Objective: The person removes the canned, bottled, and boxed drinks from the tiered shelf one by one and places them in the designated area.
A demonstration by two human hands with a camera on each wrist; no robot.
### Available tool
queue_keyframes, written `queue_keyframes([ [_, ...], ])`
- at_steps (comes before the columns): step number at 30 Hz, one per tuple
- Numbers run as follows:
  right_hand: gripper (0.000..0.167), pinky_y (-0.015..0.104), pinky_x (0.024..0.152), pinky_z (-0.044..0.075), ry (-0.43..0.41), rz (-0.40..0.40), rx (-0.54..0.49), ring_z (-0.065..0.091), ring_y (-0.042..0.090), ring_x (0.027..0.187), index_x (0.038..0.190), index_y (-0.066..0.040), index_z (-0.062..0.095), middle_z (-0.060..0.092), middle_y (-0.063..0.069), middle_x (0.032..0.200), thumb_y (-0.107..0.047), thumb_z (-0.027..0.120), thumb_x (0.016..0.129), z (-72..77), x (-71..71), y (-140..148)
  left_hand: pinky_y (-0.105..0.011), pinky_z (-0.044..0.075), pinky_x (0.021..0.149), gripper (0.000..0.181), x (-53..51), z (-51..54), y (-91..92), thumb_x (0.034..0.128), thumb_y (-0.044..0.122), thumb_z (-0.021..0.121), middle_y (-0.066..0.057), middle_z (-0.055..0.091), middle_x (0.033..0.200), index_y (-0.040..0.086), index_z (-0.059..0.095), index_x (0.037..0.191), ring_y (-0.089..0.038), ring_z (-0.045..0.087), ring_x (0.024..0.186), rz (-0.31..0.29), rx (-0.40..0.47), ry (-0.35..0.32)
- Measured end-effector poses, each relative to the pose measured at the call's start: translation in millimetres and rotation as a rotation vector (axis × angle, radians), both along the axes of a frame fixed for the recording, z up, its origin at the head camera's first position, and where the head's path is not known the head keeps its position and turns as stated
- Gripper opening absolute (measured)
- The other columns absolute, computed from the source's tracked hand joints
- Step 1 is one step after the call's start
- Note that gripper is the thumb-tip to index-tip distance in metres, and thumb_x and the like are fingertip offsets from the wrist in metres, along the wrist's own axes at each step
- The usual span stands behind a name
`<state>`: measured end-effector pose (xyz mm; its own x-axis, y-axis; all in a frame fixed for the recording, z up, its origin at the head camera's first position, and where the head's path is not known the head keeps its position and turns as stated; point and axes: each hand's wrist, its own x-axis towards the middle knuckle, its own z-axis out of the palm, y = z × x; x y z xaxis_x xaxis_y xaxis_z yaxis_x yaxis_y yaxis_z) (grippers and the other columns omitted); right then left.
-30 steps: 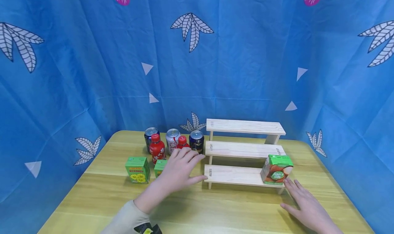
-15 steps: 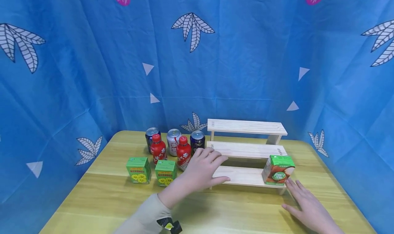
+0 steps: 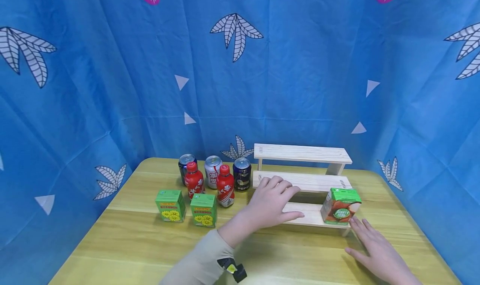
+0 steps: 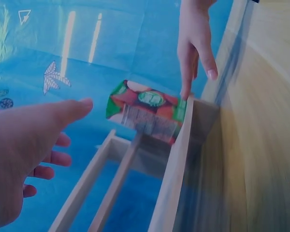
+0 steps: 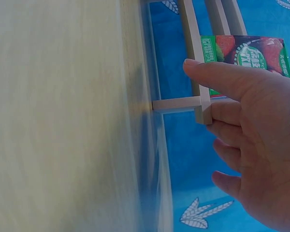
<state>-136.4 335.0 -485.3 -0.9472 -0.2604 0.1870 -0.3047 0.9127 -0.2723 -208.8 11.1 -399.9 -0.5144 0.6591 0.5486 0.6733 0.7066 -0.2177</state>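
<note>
A green and red-brown drink carton (image 3: 341, 207) stands at the right end of the lowest step of a wooden three-tier shelf (image 3: 300, 153). My left hand (image 3: 271, 203) is over the left part of the shelf, fingers spread and holding nothing. In the left wrist view, that left hand (image 4: 24, 150) is apart from the carton (image 4: 145, 106). My right hand (image 3: 378, 249) lies by the shelf's right end, its fingertips close to the carton's lower corner. In the right wrist view, the right hand (image 5: 266, 130) has loosely extended fingers beside the shelf end; whether they touch it I cannot tell.
Left of the shelf stand two green cartons with yellow flowers (image 3: 204, 212), two red bottles (image 3: 226, 187) and several drink cans (image 3: 242, 174). A blue printed curtain (image 3: 300, 68) surrounds the wooden table (image 3: 123, 251) at the back and sides.
My left hand has moved right, from in front of the bottles and cartons to over the shelf, uncovering a red bottle and a green carton. The right hand has stayed nearly in place.
</note>
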Motion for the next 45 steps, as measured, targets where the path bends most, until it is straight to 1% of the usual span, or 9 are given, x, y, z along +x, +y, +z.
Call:
queue_keyframes([
  [5, 0.082, 0.065, 0.104, 0.030, -0.025, -0.003, -0.005, 0.029, 0.050, 0.140, 0.146, 0.004, 0.038, 0.038, 0.028, 0.149, -0.042, 0.070, 0.086, 1.0, -1.2, 0.2, -0.031, 0.038, 0.093, 0.065, -4.5, -0.8, 18.6, 0.0864, 0.077, 0.042, 0.013, 0.060, 0.120, 0.031, 0.054, 0.131, -0.010, 0.048, 0.116, 0.047, -0.037, -0.069],
  [13, 0.083, 0.067, 0.101, 0.032, -0.039, -0.008, 0.016, 0.033, 0.053, 0.136, 0.145, 0.005, 0.038, 0.039, 0.029, 0.148, -0.045, 0.069, 0.086, 1.9, -3.2, 0.5, -0.029, 0.038, 0.094, 0.066, -9.9, 3.0, 47.9, 0.0858, 0.078, 0.040, 0.016, 0.057, 0.122, 0.034, 0.050, 0.134, -0.008, 0.046, 0.117, 0.089, -0.063, -0.127],
  [18, 0.084, 0.068, 0.101, 0.032, -0.047, -0.009, 0.015, 0.033, 0.053, 0.135, 0.145, 0.004, 0.038, 0.039, 0.029, 0.148, -0.047, 0.068, 0.086, 2.5, -2.1, 0.9, -0.029, 0.038, 0.097, 0.069, -14.6, 4.6, 66.6, 0.0857, 0.079, 0.038, 0.016, 0.057, 0.129, 0.035, 0.049, 0.137, -0.008, 0.046, 0.119, 0.081, -0.045, -0.177],
  [21, 0.085, 0.068, 0.101, 0.032, -0.055, -0.011, 0.014, 0.032, 0.053, 0.136, 0.146, 0.004, 0.038, 0.039, 0.029, 0.148, -0.047, 0.068, 0.086, 3.0, -1.9, 1.4, -0.028, 0.038, 0.095, 0.069, -16.9, 5.7, 77.6, 0.0853, 0.079, 0.040, 0.016, 0.056, 0.131, 0.035, 0.048, 0.138, -0.007, 0.046, 0.119, 0.074, -0.031, -0.189],
  [23, 0.085, 0.068, 0.101, 0.032, -0.055, -0.011, 0.020, 0.033, 0.054, 0.135, 0.146, 0.004, 0.037, 0.039, 0.029, 0.148, -0.047, 0.068, 0.086, 3.2, -1.7, 1.6, -0.027, 0.037, 0.094, 0.070, -17.7, 6.9, 84.6, 0.0848, 0.079, 0.041, 0.017, 0.056, 0.132, 0.035, 0.048, 0.139, -0.007, 0.046, 0.120, 0.077, -0.029, -0.206],
  [27, 0.087, 0.068, 0.102, 0.031, -0.091, -0.023, 0.018, 0.031, 0.053, 0.136, 0.147, 0.004, 0.036, 0.038, 0.029, 0.149, -0.050, 0.067, 0.086, 4.6, -1.2, 1.3, -0.025, 0.036, 0.093, 0.072, -18.8, 9.0, 97.8, 0.0833, 0.081, 0.041, 0.018, 0.054, 0.134, 0.037, 0.046, 0.140, -0.006, 0.044, 0.122, 0.087, -0.035, -0.266],
  [31, 0.087, 0.068, 0.102, 0.031, -0.089, -0.024, 0.018, 0.032, 0.053, 0.136, 0.147, 0.003, 0.036, 0.038, 0.028, 0.149, -0.051, 0.067, 0.086, 4.8, -0.9, 0.7, -0.024, 0.034, 0.091, 0.072, -20.2, 9.1, 109.1, 0.0814, 0.082, 0.041, 0.019, 0.054, 0.134, 0.039, 0.045, 0.139, -0.005, 0.043, 0.120, 0.102, -0.034, -0.309],
  [38, 0.088, 0.069, 0.101, 0.031, -0.092, -0.027, 0.021, 0.032, 0.053, 0.136, 0.148, 0.002, 0.034, 0.038, 0.029, 0.149, -0.052, 0.066, 0.086, 4.9, -2.6, 0.3, -0.023, 0.033, 0.087, 0.071, -23.6, 6.3, 125.5, 0.0802, 0.084, 0.041, 0.021, 0.054, 0.130, 0.042, 0.046, 0.137, -0.003, 0.043, 0.114, 0.126, -0.040, -0.348],
  [45, 0.087, 0.067, 0.102, 0.031, -0.072, -0.012, 0.004, 0.031, 0.052, 0.137, 0.148, 0.001, 0.035, 0.039, 0.027, 0.150, -0.050, 0.067, 0.086, 4.1, -2.8, -0.2, -0.023, 0.033, 0.084, 0.066, -25.6, 0.8, 134.4, 0.0807, 0.084, 0.040, 0.020, 0.057, 0.123, 0.043, 0.050, 0.131, -0.002, 0.045, 0.107, 0.149, -0.045, -0.334],
])
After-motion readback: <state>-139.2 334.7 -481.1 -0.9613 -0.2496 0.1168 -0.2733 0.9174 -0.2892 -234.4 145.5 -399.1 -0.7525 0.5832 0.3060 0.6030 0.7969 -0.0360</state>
